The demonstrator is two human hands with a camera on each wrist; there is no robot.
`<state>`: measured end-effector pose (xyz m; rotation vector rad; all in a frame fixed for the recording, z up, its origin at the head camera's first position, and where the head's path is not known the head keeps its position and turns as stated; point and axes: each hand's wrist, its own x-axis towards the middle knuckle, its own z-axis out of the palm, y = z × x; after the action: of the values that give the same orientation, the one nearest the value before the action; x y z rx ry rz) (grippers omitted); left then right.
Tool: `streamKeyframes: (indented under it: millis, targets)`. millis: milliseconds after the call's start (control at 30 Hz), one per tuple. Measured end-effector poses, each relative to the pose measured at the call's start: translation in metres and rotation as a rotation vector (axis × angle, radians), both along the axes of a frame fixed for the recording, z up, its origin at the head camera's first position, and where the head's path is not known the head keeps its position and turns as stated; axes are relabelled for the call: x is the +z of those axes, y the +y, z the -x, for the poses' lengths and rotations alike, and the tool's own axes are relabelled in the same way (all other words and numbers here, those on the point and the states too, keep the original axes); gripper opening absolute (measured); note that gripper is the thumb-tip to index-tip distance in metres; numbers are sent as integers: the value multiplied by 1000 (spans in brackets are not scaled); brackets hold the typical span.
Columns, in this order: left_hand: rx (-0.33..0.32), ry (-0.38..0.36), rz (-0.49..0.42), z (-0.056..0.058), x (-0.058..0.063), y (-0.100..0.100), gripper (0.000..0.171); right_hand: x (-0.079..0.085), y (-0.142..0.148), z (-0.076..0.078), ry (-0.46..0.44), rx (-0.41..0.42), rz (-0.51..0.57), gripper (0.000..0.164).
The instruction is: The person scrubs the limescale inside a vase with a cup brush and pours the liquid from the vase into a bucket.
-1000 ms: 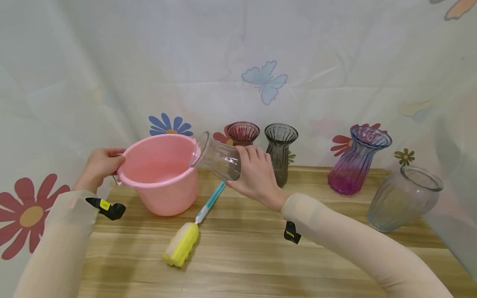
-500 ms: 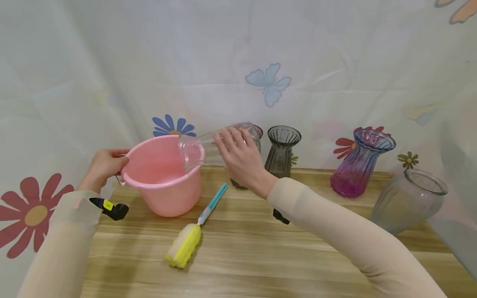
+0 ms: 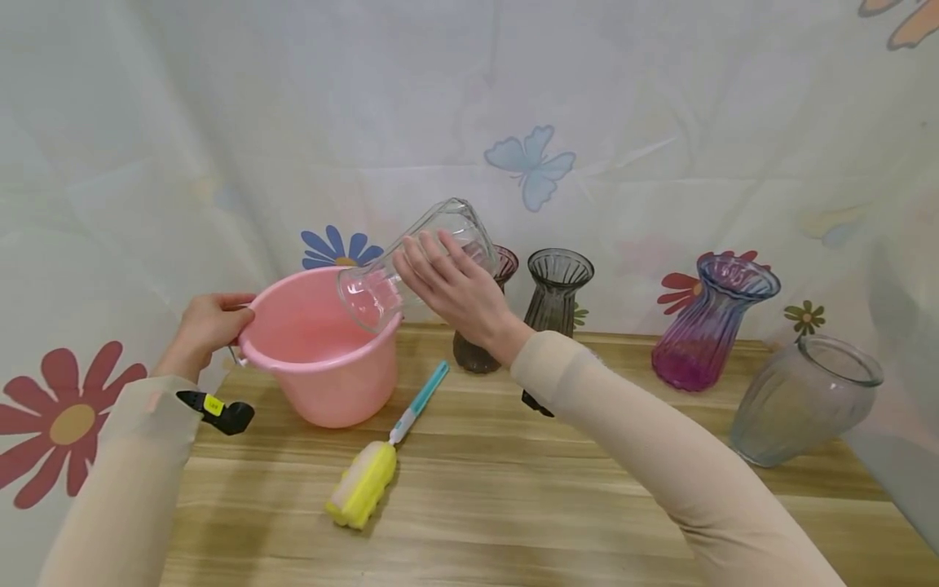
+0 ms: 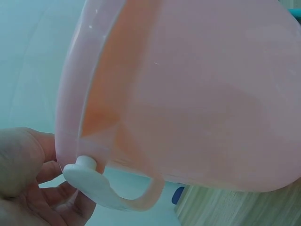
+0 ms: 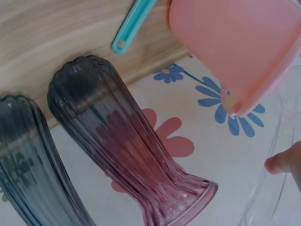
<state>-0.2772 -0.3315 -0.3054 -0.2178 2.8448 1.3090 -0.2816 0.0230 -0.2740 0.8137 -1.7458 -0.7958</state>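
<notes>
My left hand (image 3: 208, 328) grips the rim of a pink bucket (image 3: 337, 391) at its left side, by the white handle joint (image 4: 87, 176). In my right hand (image 3: 462, 289) is a clear glass vase (image 3: 451, 220), held round its body. The vase is tilted mouth down to the left, its flared mouth over the bucket's right rim and its base raised. In the right wrist view my thumb (image 5: 282, 162) lies against the clear glass. A bottle brush (image 3: 364, 483) with a yellow sponge head and teal handle lies on the table in front of the bucket.
Behind my right hand stand a dark red vase (image 5: 127, 136) and a grey vase (image 3: 552, 297). Farther right are a blue-purple vase (image 3: 707, 326) and a wide clear vase (image 3: 803, 403). A flowered curtain (image 3: 623, 179) hangs behind the wooden table (image 3: 550, 505).
My right hand has moved left and tipped the clear vase steeper, base rising and mouth going over the bucket. My left hand stays on the bucket rim.
</notes>
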Motion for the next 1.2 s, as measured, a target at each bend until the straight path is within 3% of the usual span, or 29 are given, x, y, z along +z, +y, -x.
streamKeyframes:
  millis: [300,533,633,767,867,967,1067,1133,1200]
  targets:
    - [-2,4,2,-1,0,0,54,-6,3,0,17,35,73,61]
    - [-3,6,5,-1,-1,1,54,-12,7,-3,-44,155,280,53]
    - [-12,24,56,-1,0,2,56,-14,9,-6,-60,240,395,54]
    - [22,159,208,-3,4,15,57,-18,11,-13,-126,359,550,64]
    - [17,343,282,-6,12,40,55,-21,12,-21,-233,405,654,82]
    - [-114,539,284,-11,18,70,59,-24,11,-31,-348,430,754,92]
    - [-337,703,265,-20,19,98,65,-28,10,-41,-471,445,852,93]
    - [-464,750,209,-28,18,115,67,-31,10,-48,-553,449,913,93]
    - [-558,730,154,-36,15,129,67,-34,10,-55,-656,449,976,92]
